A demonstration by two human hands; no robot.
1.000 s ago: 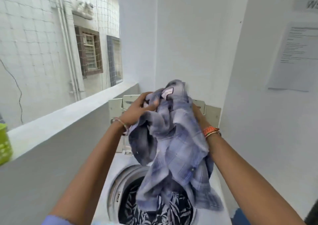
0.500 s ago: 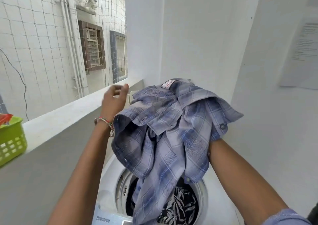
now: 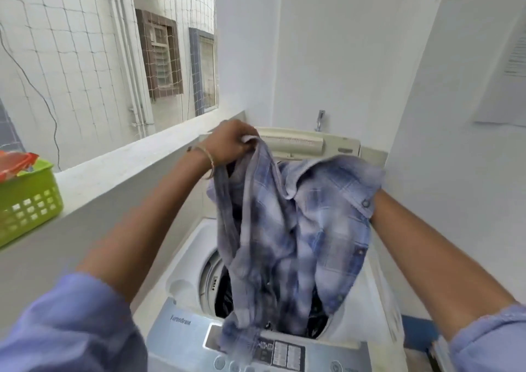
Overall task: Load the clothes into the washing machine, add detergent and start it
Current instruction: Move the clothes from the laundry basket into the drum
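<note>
A: Start at the fingers (image 3: 250, 141). What are they doing?

B: Those of the left hand (image 3: 232, 144) are clenched on a bunched edge of the plaid shirt (image 3: 287, 229), up near the raised lid (image 3: 293, 144). Half a second ago that hand was off the cloth, hanging open to the left of it; now it has come back and pinched the fabric.

A: And the right hand?

B: Buried under the shirt's far side; only the forearm shows, so I cannot tell how its fingers sit. It seems to be carrying the cloth from beneath.

A: Where is the shirt relative to the washing machine (image 3: 182, 272)?

B: Lower than before. Its tail hangs into the drum opening (image 3: 216, 286) and one corner spills forward over the control panel (image 3: 284, 354). Dark laundry already lies inside.

A: So what does that mean for the job?

B: Loading is under way, I'd judge, with this shirt nearly in. The stray corner on the panel needs tucking in. The green basket (image 3: 28, 201) on the ledge (image 3: 119, 169) holds an orange packet (image 3: 14, 162), possibly detergent.
</note>
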